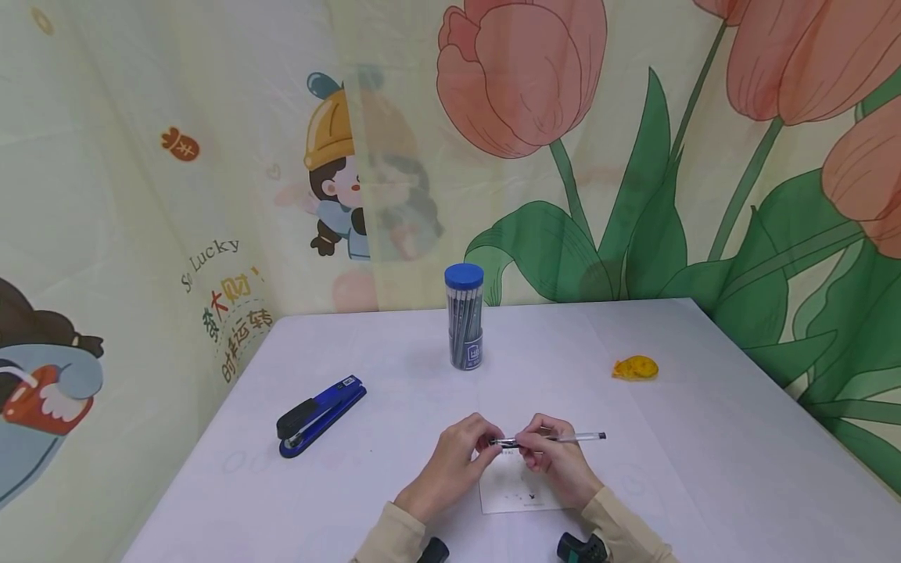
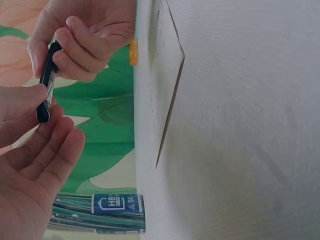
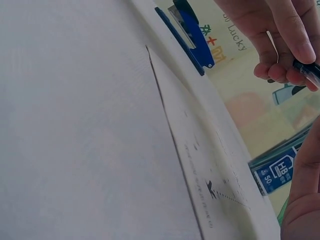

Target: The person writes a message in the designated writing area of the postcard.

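Note:
Both hands meet over a white notebook or card printed with small dark marks. Between them is a pen with a clear barrel and a black end. My left hand pinches the black end between thumb and fingers. The right hand grips the pen farther along, its fingers curled round it, and the clear barrel sticks out to the right. In the right wrist view the left hand shows at the upper right with the black end at its fingertips.
A blue and black stapler lies to the left on the white table. Behind the hands stands a clear tub of pencils with a blue lid. A small yellow object lies at the right. A printed curtain hangs behind.

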A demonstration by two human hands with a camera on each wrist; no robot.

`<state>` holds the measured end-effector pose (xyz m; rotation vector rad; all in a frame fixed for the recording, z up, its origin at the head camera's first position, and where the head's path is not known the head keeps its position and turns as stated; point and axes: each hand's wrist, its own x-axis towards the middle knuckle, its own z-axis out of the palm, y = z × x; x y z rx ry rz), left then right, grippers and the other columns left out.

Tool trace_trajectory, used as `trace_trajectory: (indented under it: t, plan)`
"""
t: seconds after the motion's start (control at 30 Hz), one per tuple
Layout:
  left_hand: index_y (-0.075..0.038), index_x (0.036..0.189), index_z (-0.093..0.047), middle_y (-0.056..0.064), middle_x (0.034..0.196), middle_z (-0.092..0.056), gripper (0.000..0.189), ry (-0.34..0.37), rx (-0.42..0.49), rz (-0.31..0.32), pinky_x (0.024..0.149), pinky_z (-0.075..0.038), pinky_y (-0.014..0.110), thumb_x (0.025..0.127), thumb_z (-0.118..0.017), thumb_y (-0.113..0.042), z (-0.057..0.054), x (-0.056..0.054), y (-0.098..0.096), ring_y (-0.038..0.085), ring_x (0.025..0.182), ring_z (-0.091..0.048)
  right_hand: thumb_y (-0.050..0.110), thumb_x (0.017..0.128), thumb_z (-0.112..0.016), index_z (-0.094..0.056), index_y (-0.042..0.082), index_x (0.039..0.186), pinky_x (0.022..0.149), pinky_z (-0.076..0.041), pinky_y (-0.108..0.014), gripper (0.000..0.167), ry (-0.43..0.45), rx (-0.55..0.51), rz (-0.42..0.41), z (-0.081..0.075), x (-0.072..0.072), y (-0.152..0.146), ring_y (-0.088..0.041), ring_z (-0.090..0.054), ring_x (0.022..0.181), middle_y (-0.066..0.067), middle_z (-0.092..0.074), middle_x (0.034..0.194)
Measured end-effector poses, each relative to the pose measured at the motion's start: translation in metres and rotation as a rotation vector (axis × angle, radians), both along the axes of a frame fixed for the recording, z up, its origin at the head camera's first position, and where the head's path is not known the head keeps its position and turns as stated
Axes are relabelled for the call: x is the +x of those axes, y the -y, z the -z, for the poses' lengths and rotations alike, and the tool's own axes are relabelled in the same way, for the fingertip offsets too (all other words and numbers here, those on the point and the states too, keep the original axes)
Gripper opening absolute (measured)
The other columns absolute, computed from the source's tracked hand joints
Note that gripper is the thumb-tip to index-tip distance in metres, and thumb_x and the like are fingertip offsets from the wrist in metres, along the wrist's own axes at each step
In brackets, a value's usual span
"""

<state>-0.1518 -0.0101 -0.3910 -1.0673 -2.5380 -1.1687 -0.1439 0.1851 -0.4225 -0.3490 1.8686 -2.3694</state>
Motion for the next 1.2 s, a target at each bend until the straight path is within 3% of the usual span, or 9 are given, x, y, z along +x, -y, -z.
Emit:
trace_trajectory:
  t: [0.5,0.9,1.2]
  plan:
    - [-0.005,0.098,-0.066,-0.001,0.087,-0.061,0.008,-0.021,0.029,-0.016,0.070,-0.049,0.022,0.089,-0.065,-0.006,0.0017,-0.0003,0.0019,0.003,0.076,-0.051,0.007,0.091,-0.059,-0.065,0.019,0.082,0.051,-0.042,-0.015,0.017,0.007,-0.017,-0.008,-0.0002,0.0008,-0.0010,-0.002,-0.052,0.056,0.008,-0.063,0.072]
    - [-0.004,0.097,-0.066,0.002,0.089,-0.063,0.008,-0.036,0.062,-0.048,0.070,-0.051,0.027,0.089,-0.065,-0.003,0.0011,-0.0019,0.0067,0.005,0.077,-0.053,0.003,0.092,-0.057,-0.065,0.018,0.085,0.057,-0.045,-0.017,0.018,0.032,-0.045,0.067,-0.0054,0.0061,-0.0057,-0.006,-0.054,0.063,0.004,-0.063,0.075]
    - [-0.003,0.097,-0.066,0.003,0.089,-0.063,0.009,-0.053,0.071,-0.059,0.070,-0.050,0.025,0.089,-0.066,-0.003,0.0006,-0.0011,0.0077,0.005,0.077,-0.054,0.002,0.090,-0.059,-0.063,0.013,0.086,0.066,-0.053,-0.020,0.012,0.062,-0.099,0.166,-0.0089,0.0096,-0.0047,-0.008,-0.062,0.068,0.002,-0.066,0.077]
